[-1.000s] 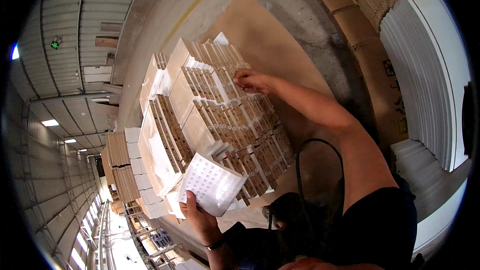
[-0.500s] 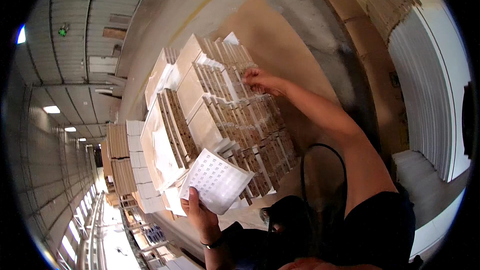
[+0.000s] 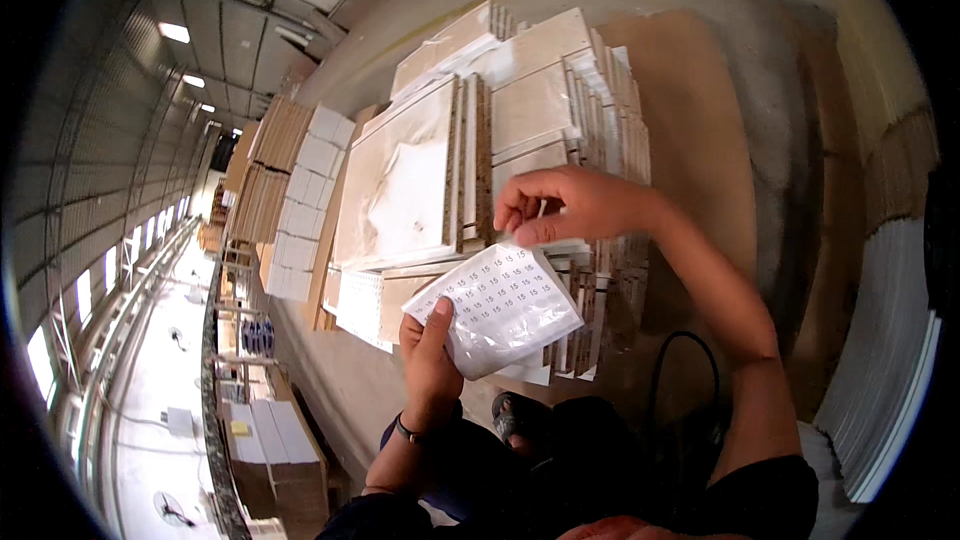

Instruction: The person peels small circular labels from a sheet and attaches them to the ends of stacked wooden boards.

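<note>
My left hand (image 3: 430,360) holds a white sheet of small round stickers (image 3: 497,307) by its lower left corner, thumb on top. My right hand (image 3: 565,205) hovers just above the sheet's top edge with thumb and forefinger pinched together; whether a sticker is between them I cannot tell. Behind both hands stands a stack of pale board panels (image 3: 500,140) set on edge, some wrapped in clear film.
More stacks of boards and white boxes (image 3: 300,200) stand to the left of the panels. A brown sheet (image 3: 690,140) lies on the floor to the right, and white corrugated sheets (image 3: 890,370) lean at the far right. A black cable (image 3: 690,360) loops near my knees.
My right hand has come back from the far panels to the top edge of the sticker sheet. The view has shifted closer and turned toward the stack.
</note>
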A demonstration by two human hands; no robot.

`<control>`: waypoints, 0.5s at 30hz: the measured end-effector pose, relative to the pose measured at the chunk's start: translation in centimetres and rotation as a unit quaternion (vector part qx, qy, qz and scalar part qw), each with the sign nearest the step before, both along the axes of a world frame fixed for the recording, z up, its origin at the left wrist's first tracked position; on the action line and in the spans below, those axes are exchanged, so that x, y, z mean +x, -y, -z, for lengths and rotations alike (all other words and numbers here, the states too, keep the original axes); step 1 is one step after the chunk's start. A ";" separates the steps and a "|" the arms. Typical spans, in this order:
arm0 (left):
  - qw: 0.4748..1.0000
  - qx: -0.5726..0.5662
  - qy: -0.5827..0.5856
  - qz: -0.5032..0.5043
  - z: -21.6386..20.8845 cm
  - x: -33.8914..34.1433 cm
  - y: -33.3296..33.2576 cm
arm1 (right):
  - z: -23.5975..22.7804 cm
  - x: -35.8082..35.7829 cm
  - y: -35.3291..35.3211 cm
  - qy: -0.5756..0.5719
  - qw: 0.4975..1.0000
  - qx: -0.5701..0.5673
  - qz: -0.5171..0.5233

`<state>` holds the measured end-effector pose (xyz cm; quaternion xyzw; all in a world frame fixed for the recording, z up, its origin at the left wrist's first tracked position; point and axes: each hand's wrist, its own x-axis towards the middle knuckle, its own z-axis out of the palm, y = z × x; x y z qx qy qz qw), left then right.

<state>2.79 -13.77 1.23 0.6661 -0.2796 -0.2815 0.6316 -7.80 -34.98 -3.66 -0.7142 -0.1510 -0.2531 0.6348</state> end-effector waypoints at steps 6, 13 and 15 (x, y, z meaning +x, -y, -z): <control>0.999 -0.004 -0.049 -0.021 -0.1 0.5 -0.1 | -2.1 -0.7 -1.7 0.053 0.982 -0.093 0.157; 0.997 -0.067 0.028 -0.014 0.2 0.8 0.1 | -3.1 0.4 -5.2 0.115 0.922 -0.273 0.248; 0.996 -0.075 0.036 -0.019 0.3 0.8 0.1 | -2.4 1.2 -5.8 0.135 0.897 -0.305 0.291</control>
